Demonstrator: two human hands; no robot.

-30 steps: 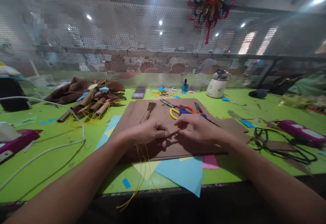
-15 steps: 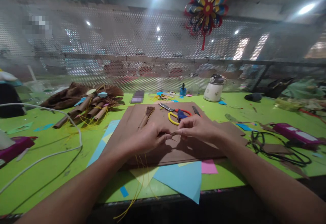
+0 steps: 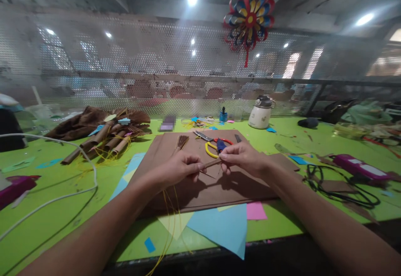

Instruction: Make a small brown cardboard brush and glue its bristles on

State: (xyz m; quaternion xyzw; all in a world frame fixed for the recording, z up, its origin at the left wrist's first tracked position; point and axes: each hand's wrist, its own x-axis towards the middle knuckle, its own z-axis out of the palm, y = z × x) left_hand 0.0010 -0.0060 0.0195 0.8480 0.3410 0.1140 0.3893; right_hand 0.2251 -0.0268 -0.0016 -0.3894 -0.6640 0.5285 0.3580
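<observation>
Fingers of the left hand (image 3: 180,168) pinch one end of a narrow brown strip (image 3: 212,164), while those of the right hand (image 3: 242,159) pinch the other, so it spans the gap between the two sets of fingertips, above the brown sheets (image 3: 203,196) and just short of the scissors (image 3: 211,140). Farther back on the green tabletop (image 3: 290,126), a white flask (image 3: 260,116) stands upright, dark lid on, contents hidden. Near it stand a clear cup (image 3: 238,113) and a small blue bottle (image 3: 223,117); what they hold is too small to tell.

Craft workshop, by its green worktable (image 3: 316,142), scissors (image 3: 203,136), brown paper sheets (image 3: 213,194).
</observation>
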